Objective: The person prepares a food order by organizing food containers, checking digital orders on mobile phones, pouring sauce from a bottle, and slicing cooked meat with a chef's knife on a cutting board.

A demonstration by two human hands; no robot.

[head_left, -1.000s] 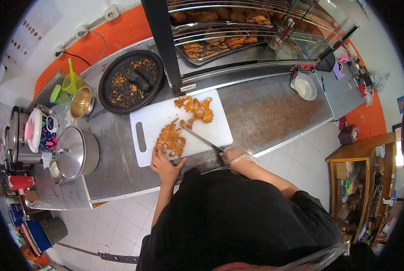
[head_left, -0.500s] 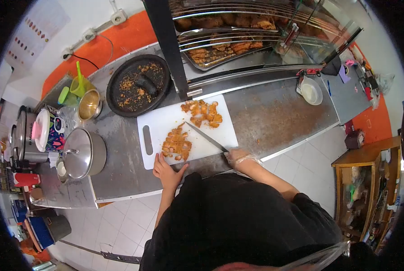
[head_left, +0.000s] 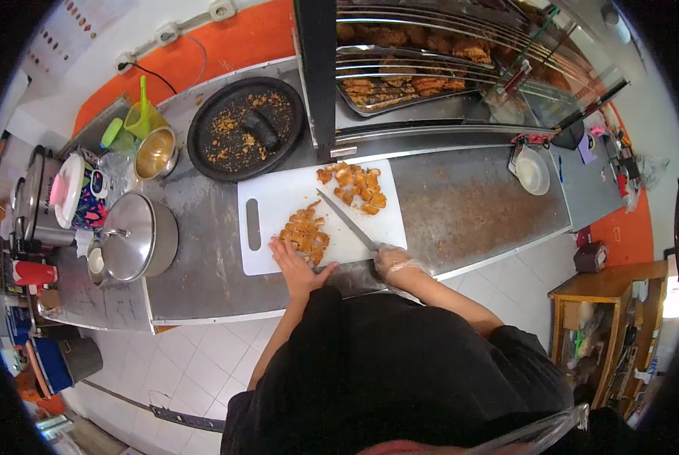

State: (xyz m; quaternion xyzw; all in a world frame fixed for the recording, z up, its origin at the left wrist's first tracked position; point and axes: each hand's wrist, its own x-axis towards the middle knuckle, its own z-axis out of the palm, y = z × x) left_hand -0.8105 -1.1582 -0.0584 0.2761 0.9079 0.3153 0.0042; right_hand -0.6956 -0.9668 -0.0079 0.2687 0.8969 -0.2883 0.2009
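A white cutting board (head_left: 267, 262) lies on the counter with two groups of cut-up, golden-brown breaded meat on it. My left hand (head_left: 299, 273) is bare, its fingers spread at the near-left edge of the closer meat pile (head_left: 306, 233), with the fingertips against it. In a clear plastic glove, my right hand (head_left: 394, 262) is wrapped round the handle of a knife (head_left: 348, 221). The blade slants up and left over the board, its tip between the closer pile and the farther meat pieces (head_left: 355, 185).
A dark stone mortar (head_left: 203, 155) with crumbs and a pestle (head_left: 260, 129) stands behind the board. Left are a lidded metal pot (head_left: 165, 239) and a metal bowl (head_left: 156, 154). A glass display case (head_left: 430, 130) with trays of fried food rises behind. A white bowl (head_left: 533, 173) sits at right.
My left hand has moved up and right, its fingers now against the closer meat pile. The knife's tip has shifted slightly away from me. The whole view has shifted a little.
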